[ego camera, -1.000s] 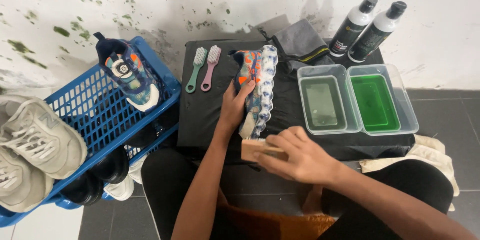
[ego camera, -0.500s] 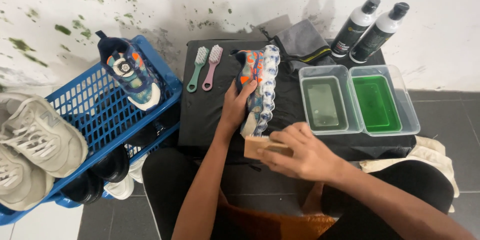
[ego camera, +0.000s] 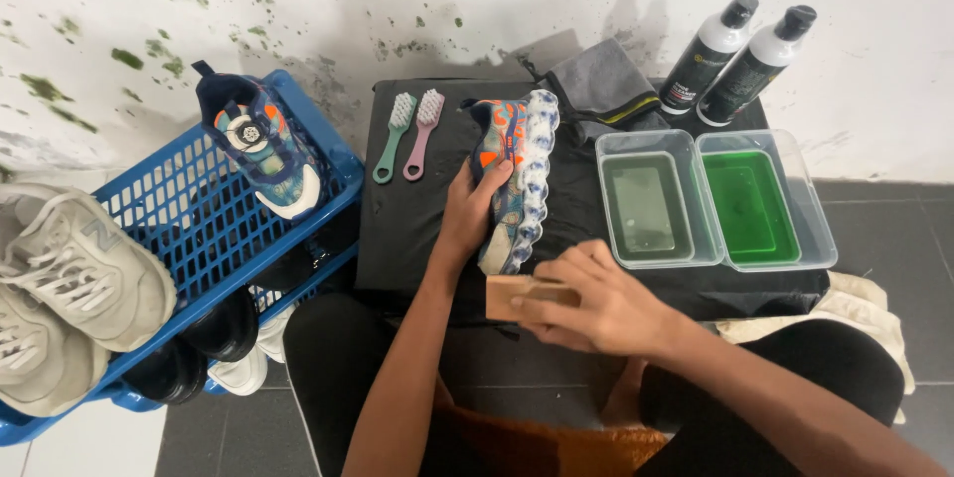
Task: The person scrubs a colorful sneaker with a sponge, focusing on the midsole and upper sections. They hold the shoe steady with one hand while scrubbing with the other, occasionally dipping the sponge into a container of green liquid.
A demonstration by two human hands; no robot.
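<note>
My left hand (ego camera: 467,211) grips a colourful sneaker (ego camera: 517,174) with a bubbly white sole, held on its side on a black-covered table (ego camera: 417,229). Just below the shoe's heel, my right hand (ego camera: 596,303) holds a small wooden brush (ego camera: 517,295). The brush is close to the sneaker's lower end, apart from it by a small gap.
A green brush (ego camera: 391,135) and a pink brush (ego camera: 424,132) lie left of the sneaker. Two clear tubs (ego camera: 656,207) (ego camera: 760,204) of liquid and two bottles (ego camera: 730,52) stand at right, with a grey cloth (ego camera: 601,84) behind. A blue basket (ego camera: 189,229) with shoes stands at left.
My right hand with the wooden brush has shifted slightly along the table's front edge. My left hand keeps its hold on the sneaker.
</note>
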